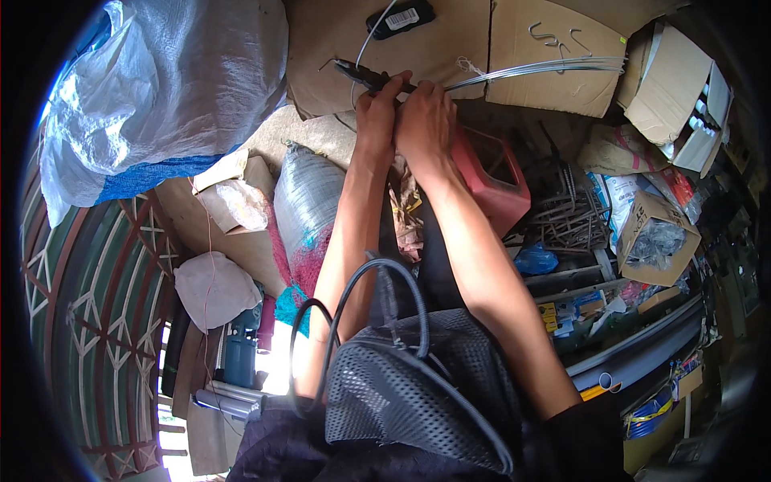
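My left hand (376,112) and my right hand (426,120) are close together with fingers curled on dark pliers (361,74). A short bent wire (325,66) sticks out at the jaws, and a thin pale wire (369,36) arcs past them. Beside my right hand, a bundle of straight metal wires (522,72) lies across cardboard (450,44). Several S-shaped wire hooks (543,38) rest at the upper right, and a black object with a label (397,18) lies above the pliers. My grip's details are partly hidden by my fingers.
Stuffed sacks (309,201) and a large white plastic bag (169,80) are on the left, a red plastic container (502,201) right of my forearms. Open cartons (658,104) and piled metal pieces (566,205) stand farther right; a black mesh bag (418,386) hangs at my front.
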The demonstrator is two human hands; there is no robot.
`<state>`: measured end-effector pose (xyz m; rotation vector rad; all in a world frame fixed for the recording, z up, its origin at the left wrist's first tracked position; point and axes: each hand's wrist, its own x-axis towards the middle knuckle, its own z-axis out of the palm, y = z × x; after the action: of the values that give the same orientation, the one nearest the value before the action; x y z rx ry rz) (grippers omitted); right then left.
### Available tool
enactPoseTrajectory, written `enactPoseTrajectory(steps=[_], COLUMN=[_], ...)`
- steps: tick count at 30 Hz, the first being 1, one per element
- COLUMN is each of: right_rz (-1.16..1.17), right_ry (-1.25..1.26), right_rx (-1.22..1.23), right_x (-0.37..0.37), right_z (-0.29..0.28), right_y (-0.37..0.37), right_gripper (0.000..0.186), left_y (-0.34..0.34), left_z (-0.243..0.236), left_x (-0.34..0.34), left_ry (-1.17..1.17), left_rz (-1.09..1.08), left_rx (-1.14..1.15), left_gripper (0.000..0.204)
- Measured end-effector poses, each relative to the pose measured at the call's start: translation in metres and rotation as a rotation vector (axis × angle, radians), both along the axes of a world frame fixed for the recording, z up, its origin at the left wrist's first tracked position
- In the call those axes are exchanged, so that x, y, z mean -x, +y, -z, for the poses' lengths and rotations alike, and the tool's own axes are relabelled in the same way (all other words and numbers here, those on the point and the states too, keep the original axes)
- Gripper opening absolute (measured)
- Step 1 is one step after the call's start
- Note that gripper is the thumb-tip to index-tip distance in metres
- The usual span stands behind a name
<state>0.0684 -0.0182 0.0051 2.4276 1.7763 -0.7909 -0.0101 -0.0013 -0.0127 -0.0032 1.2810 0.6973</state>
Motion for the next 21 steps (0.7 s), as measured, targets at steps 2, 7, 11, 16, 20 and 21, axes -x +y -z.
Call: enactPoseTrajectory(steps=[2, 7, 11, 16, 20, 21], right_rz=[0.014, -0.064, -0.154, -0.202, -0.176, -0.174], right_ry=[0.032, 0.085, 0.123, 0.112, 0.144, 0.143], right_rx=[-0.059, -0.057, 0.197, 0.429, 0.464, 0.465], right_x=[-0.001, -0.005, -0.011, -0.010, -0.012, -0.013], right_z=[0.007, 0.021, 0.025, 0.020, 0.028, 0.028], right_y=[-0.005, 0.006, 0.027, 0.041, 0.045, 0.047], right_gripper=[0.018, 0.020, 0.027, 0.032, 0.033, 0.033], left_y=[0.001, 0.017, 0.020, 0.019, 0.025, 0.026], left_z=[-0.001, -0.001, 0.016, 0.056, 0.064, 0.069], left_x=[0.002, 0.004, 0.000, 0.002, -0.003, -0.003], left_ry=[0.053, -0.100, -0.162, -0.080, 0.026, 0.025], left_rz=[0.019, 0.007, -0.055, -0.175, -0.188, -0.186], left_rx=[-0.015, -0.020, -0.011, 0.191, 0.293, 0.294], left_gripper=[0.034, 0.029, 0.030, 0.029, 0.029, 0.029])
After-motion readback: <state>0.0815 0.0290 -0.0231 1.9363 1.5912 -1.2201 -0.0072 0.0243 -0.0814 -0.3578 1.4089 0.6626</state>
